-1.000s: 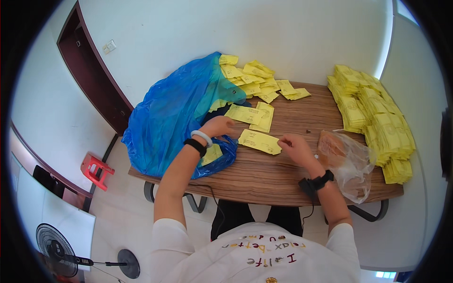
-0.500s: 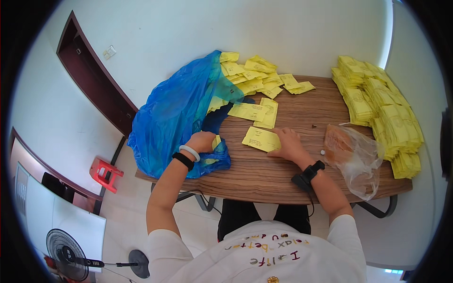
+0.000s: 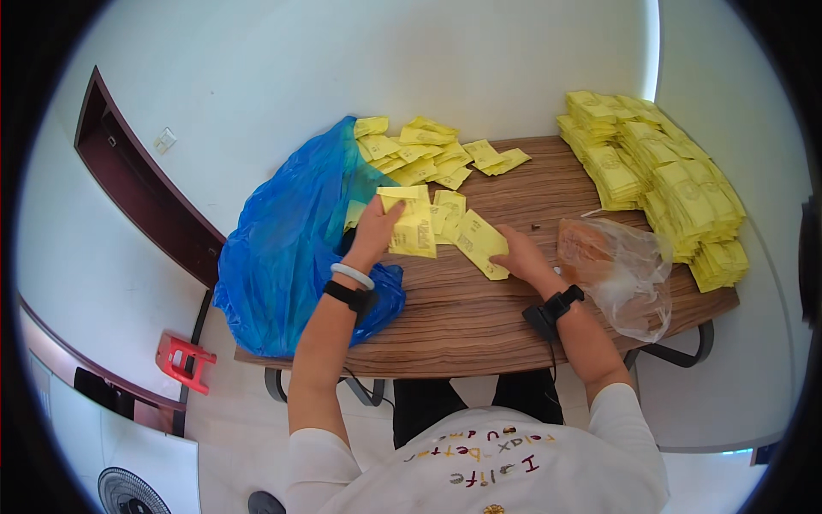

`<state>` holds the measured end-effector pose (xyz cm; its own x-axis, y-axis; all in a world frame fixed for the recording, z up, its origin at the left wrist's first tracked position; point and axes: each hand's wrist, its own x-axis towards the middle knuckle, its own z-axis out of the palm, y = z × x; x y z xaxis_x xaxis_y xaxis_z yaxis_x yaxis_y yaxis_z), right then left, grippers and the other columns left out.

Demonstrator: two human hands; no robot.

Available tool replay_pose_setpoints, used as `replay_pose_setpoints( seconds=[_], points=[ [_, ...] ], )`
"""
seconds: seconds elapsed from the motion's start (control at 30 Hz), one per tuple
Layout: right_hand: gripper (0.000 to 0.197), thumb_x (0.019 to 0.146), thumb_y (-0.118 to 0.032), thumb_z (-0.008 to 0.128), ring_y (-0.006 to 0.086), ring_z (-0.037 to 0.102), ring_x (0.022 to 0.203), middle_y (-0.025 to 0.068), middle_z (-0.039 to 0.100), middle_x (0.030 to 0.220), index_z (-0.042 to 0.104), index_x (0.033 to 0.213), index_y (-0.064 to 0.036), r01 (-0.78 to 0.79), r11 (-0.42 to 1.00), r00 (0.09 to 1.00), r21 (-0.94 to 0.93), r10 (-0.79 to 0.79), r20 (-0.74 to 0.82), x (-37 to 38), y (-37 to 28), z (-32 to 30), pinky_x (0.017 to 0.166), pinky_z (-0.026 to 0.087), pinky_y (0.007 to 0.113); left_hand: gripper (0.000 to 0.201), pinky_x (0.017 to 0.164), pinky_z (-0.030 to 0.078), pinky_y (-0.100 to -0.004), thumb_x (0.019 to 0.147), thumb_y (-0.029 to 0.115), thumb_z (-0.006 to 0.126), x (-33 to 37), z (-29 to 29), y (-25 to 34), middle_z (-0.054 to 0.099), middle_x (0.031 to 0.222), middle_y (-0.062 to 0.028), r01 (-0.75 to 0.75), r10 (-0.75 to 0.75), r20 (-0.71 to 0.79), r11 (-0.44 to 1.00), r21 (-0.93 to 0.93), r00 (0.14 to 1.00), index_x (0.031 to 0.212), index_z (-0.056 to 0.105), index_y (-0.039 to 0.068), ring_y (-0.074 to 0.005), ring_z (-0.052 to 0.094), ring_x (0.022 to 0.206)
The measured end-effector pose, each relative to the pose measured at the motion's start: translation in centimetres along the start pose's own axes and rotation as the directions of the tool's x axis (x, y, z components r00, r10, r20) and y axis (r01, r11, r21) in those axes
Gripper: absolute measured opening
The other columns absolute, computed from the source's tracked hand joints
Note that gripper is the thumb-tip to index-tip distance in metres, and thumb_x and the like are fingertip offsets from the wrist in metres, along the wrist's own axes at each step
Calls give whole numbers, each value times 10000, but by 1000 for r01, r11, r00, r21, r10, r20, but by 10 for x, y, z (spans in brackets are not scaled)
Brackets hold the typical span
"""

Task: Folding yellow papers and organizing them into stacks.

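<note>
My left hand [image 3: 375, 230] is closed on a yellow packet [image 3: 414, 231], thumb on top, beside the mouth of a large blue plastic bag [image 3: 278, 248]. Whether it grips one packet or a few, I cannot tell. My right hand [image 3: 521, 257] pinches the right edge of another yellow packet [image 3: 479, 244], which lies tilted over the table. Behind these two, a further yellow packet [image 3: 449, 210] rests on the wood, partly covered. Loose yellow packets [image 3: 419, 152] spill from the blue bag toward the wall.
Tall stacks of yellow packets [image 3: 676, 184] line the right end of the wooden table [image 3: 462, 330]. A clear plastic bag with something orange-brown inside [image 3: 612, 265] lies right of my right hand. A red stool [image 3: 186, 361] and a fan [image 3: 133, 495] stand on the left.
My left hand has moved from the blue bag's near edge up and toward the middle, now with a packet. The packet in my right hand has turned steeper. The whole view has shifted slightly.
</note>
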<state>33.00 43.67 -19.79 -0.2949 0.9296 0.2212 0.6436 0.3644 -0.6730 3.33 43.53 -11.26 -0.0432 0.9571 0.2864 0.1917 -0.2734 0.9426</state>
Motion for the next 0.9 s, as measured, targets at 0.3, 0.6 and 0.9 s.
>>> replay_pose_setpoints(
  seconds=[0.3, 0.6, 0.9],
  points=[
    [529, 821, -175, 749, 316, 615, 1066, 204, 624, 1174, 555, 1289, -23, 141, 979, 935, -151, -181, -305, 2, -16, -9, 881, 511, 386, 252, 687, 515, -272, 981, 167, 600, -8, 54, -44, 702, 940, -46, 65, -74, 237, 997, 47, 969, 1148, 609, -20, -102, 632, 787],
    [198, 979, -179, 578, 143, 632, 663, 100, 619, 781, 601, 1045, 5, 99, 882, 982, 461, -11, -188, 2, -16, 2, 589, 507, 294, 262, 687, 504, -220, 921, 145, 692, -30, 78, -29, 698, 954, -31, 90, -126, 370, 989, 114, 921, 1124, 643, -13, -67, 626, 792],
    [200, 1010, -184, 537, 88, 582, 580, 36, 596, 754, 566, 948, 4, 128, 640, 943, 758, 158, -293, 13, -10, 16, 491, 444, 248, 269, 700, 499, -212, 920, 156, 703, -33, 55, -45, 694, 974, -39, 212, -203, 204, 977, -25, 958, 1123, 654, -13, -68, 627, 831]
  ],
)
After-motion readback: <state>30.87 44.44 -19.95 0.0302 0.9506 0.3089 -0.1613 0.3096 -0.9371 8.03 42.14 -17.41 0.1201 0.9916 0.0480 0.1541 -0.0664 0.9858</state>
